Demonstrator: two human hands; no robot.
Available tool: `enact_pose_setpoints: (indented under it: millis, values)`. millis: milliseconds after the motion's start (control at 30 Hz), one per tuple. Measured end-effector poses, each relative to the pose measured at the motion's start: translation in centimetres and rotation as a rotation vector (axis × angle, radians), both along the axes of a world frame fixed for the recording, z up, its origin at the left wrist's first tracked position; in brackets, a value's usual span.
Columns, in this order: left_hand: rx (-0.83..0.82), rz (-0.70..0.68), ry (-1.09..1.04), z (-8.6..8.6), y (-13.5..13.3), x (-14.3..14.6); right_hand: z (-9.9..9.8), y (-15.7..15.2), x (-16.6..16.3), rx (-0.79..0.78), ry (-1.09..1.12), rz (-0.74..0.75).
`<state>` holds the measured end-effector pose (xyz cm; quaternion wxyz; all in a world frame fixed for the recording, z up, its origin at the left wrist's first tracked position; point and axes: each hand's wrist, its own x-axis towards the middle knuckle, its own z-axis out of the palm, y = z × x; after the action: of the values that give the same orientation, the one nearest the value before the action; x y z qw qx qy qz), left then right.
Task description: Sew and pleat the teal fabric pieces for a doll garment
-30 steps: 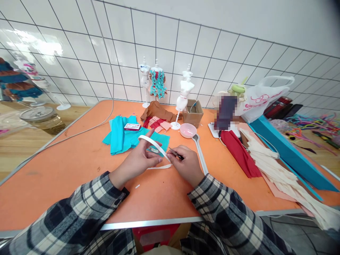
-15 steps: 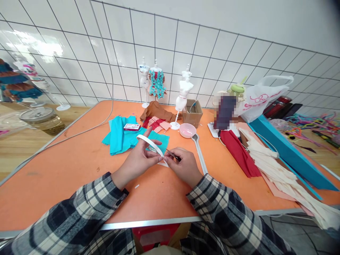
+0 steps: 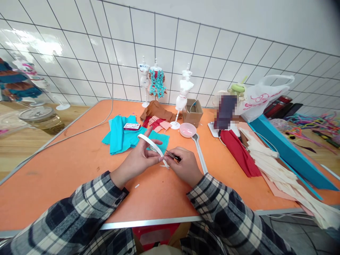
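Note:
My left hand pinches a white strip that arches from my raised forefinger down to my thumb. My right hand is closed around small dark-handled scissors, whose tip meets the strip's lower end. Both hands hover just above the orange table. A short loose end of the strip hangs below my fingers. A tiny white scrap lies on the table near my left wrist.
Turquoise cloth with a small box lies behind my hands. Three small mannequins, a cardboard box, a pink bowl, red cloth, cream fabric and a blue board fill the back and right.
The long loose tail of the strip on the table has shortened to a small end. My hands have drawn closer together and the scissor tip now meets the strip.

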<state>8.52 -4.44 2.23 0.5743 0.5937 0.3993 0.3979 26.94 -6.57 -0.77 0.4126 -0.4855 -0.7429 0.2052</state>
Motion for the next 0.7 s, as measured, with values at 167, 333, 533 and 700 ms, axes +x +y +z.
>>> enact_pose_setpoints:
  millis: [167,333,533,700]
  values:
    - [0.001,-0.013,-0.015,-0.16,-0.05,0.02,-0.02,0.18,0.06,0.003,-0.01,0.01]
    - [0.013,0.023,0.001,-0.05,0.1,-0.07,0.45,-0.03,0.14,0.04,0.065,-0.067]
    - [0.08,0.217,0.048,-0.02,0.75,-0.57,0.81,-0.65,0.06,-0.096,0.065,0.096]
    - [0.079,0.205,0.046,0.05,0.66,-0.44,-0.02,-0.49,-0.38,-0.187,-0.069,0.112]
